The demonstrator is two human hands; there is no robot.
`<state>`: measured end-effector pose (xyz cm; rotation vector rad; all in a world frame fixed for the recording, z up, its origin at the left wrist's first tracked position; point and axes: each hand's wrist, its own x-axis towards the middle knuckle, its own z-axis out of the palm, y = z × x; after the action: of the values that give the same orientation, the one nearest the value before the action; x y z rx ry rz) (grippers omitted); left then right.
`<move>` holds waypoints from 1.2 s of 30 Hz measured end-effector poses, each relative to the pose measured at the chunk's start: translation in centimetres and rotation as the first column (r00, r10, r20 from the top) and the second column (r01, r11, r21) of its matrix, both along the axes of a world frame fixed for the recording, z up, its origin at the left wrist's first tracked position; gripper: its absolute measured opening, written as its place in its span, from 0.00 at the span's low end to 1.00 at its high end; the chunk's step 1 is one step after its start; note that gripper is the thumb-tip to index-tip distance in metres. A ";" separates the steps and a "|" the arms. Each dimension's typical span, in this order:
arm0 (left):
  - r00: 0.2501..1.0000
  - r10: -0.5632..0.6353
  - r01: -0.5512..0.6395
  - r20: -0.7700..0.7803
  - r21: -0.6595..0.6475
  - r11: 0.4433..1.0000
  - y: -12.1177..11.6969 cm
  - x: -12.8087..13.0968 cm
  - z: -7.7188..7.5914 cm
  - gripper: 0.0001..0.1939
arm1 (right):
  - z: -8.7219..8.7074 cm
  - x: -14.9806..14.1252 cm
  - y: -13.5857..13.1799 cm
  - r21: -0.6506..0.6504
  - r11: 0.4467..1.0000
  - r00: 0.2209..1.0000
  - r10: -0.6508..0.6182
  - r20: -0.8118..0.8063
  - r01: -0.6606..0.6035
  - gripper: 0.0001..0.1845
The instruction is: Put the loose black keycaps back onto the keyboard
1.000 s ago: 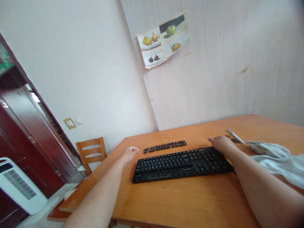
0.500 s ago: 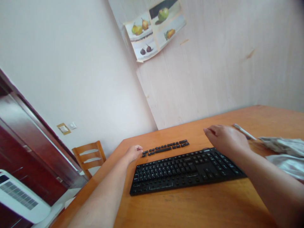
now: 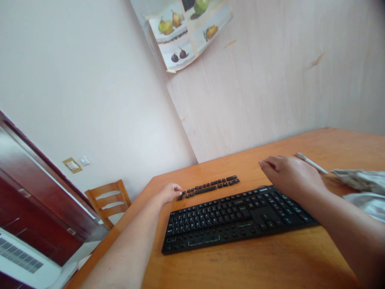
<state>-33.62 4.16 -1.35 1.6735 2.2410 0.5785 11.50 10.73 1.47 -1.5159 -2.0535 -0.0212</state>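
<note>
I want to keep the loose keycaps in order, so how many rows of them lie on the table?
2: a back row and a front row, both on the table beyond the keyboard. The left hand may hide some at the left end.

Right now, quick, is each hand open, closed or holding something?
Left hand: fingertips at the leftmost loose keycaps; grip can't be told.
Right hand: fingers curled; whether it's holding anything can't be told.
</note>
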 end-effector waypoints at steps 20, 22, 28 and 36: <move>0.996 -0.092 0.092 -0.006 -0.064 0.994 0.5 -0.2 -0.1 0.12 | -0.5 -0.2 0.4 -0.031 1.000 0.999 0.008 0.043 -0.007 0.24; 0.995 -0.096 0.096 -0.005 -0.063 0.993 0.4 -0.3 -0.1 0.13 | -0.5 -0.2 0.5 -0.029 0.999 0.999 0.017 0.038 -0.015 0.23; 0.995 -0.099 0.098 -0.019 -0.055 0.994 0.4 0.0 -0.3 0.11 | -0.4 -0.2 0.2 -0.036 0.999 1.000 0.009 0.029 -0.008 0.24; 1.000 -0.002 0.005 -0.026 0.111 0.994 -1.4 -0.1 0.9 0.12 | -0.1 -0.3 -0.2 -0.014 1.000 0.998 0.013 0.056 -0.012 0.23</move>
<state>-33.72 2.78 -0.48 1.7461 2.2615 0.6970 11.20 10.56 1.33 -1.5267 -2.1115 -0.0453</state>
